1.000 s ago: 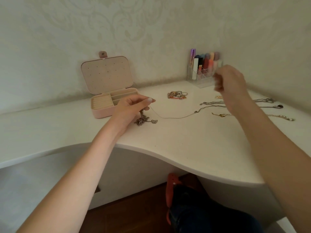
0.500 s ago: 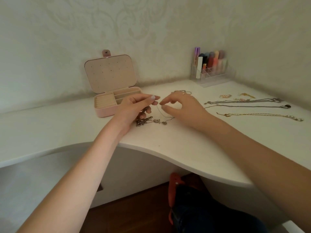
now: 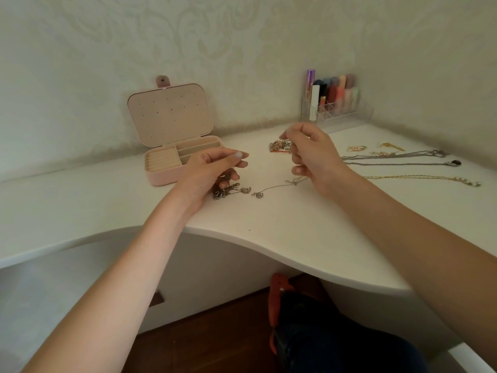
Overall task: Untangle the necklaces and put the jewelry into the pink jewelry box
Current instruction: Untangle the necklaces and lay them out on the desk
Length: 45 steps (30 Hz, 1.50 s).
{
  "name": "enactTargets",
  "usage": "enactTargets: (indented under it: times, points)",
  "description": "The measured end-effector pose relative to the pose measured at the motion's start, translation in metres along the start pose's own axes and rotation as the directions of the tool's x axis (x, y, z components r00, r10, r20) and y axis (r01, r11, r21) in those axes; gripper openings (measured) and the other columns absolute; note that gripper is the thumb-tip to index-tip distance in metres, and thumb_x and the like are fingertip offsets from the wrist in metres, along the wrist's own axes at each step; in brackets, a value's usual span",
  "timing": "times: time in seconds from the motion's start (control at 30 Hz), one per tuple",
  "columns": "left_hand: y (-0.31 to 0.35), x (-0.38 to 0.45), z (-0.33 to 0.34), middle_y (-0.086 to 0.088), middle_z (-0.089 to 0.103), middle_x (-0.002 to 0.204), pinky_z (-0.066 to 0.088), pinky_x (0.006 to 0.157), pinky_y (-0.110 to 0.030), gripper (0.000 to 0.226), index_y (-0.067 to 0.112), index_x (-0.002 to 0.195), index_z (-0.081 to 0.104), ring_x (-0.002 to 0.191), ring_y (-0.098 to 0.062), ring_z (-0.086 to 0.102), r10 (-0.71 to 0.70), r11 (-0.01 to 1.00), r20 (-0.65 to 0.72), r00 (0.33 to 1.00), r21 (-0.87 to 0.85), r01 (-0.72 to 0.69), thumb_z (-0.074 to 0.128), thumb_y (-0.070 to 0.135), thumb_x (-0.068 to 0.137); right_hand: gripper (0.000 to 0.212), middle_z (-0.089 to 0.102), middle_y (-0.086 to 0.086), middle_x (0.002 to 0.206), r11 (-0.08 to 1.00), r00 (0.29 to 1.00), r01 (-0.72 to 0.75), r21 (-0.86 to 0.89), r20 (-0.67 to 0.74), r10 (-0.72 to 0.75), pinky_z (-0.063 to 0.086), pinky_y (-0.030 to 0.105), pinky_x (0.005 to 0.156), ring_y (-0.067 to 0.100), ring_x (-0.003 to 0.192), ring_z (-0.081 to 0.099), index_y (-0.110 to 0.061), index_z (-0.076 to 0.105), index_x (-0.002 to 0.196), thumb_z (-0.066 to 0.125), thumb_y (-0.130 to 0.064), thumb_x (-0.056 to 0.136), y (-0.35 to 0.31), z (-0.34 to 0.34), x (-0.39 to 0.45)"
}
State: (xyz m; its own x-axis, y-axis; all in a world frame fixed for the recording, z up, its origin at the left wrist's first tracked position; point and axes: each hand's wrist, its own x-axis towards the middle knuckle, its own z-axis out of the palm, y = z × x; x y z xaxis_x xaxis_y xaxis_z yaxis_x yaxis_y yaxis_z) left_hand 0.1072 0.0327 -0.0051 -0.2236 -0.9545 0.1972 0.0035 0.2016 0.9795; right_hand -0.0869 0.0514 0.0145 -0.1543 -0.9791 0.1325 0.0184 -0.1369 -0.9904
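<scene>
Pulling apart from the left hand (image 3: 212,170), which pinches the tangled necklaces (image 3: 228,188) at frame centre, my right hand (image 3: 312,154) has lifted, grasping a thin chain (image 3: 277,186). One strand is coming free, I judge. Left of them, the pink jewelry box (image 3: 161,176) sits open on the bench (image 3: 269,227).

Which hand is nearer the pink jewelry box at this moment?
Left. The left hand hovers just beside the pink jewelry box's front right corner, holding the tangled necklaces. The right hand is farther right, past the bracelet pile.
</scene>
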Motion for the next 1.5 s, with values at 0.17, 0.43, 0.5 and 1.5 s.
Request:
enactTargets:
  times: [0.17,0.43,0.5,1.5]
  points:
    - [-0.001,0.0,0.001,0.002,0.071,0.069,0.04,0.055,-0.017,0.012,0.02,0.082,0.074,0.06,-0.006,0.06,0.045,0.996,-0.059,0.997,0.079,-0.04,0.064,0.016,0.087,0.013,0.047,-0.016,0.047,0.994,0.995,0.082,-0.078,0.061,-0.078,0.031,0.019,0.042,0.007,0.047,0.032,-0.02,0.068,0.078,0.06,-0.021,0.089,0.0,-0.001,-0.001]
    - [-0.001,-0.002,0.006,0.005,0.07,0.064,0.046,0.063,-0.017,0.007,0.016,0.08,0.072,0.064,-0.004,0.065,0.119,0.971,-0.077,0.99,0.217,-0.1,0.069,0.011,0.083,0.011,0.058,-0.013,0.093,0.414,0.927,0.368,-0.833,0.292,-0.236,0.031,0.033,0.083,0.009,0.092,0.046,-0.034,0.069,0.089,0.06,-0.039,0.087,0.01,-0.003,-0.004]
    - [-0.001,-0.003,0.006,0.002,0.072,0.069,0.049,0.069,-0.019,0.005,0.016,0.08,0.073,0.07,-0.007,0.066,0.132,0.962,-0.074,0.988,0.25,-0.11,0.071,0.011,0.081,0.01,0.06,-0.014,0.094,0.559,0.911,0.412,-0.72,0.315,-0.266,0.036,0.027,0.081,0.008,0.09,0.049,-0.036,0.071,0.088,0.065,-0.043,0.083,0.004,-0.006,-0.005]
    - [0.007,-0.012,0.033,0.005,0.074,0.079,0.042,0.062,-0.013,0.037,0.017,0.101,0.051,0.06,-0.002,0.057,0.26,0.926,-0.097,0.961,0.308,-0.219,0.078,0.016,0.075,0.007,0.069,0.001,0.078,0.841,0.915,0.368,-0.396,0.317,-0.251,0.043,0.016,0.062,0.002,0.063,0.053,-0.014,0.074,0.083,0.07,-0.02,0.083,0.001,-0.006,-0.002]
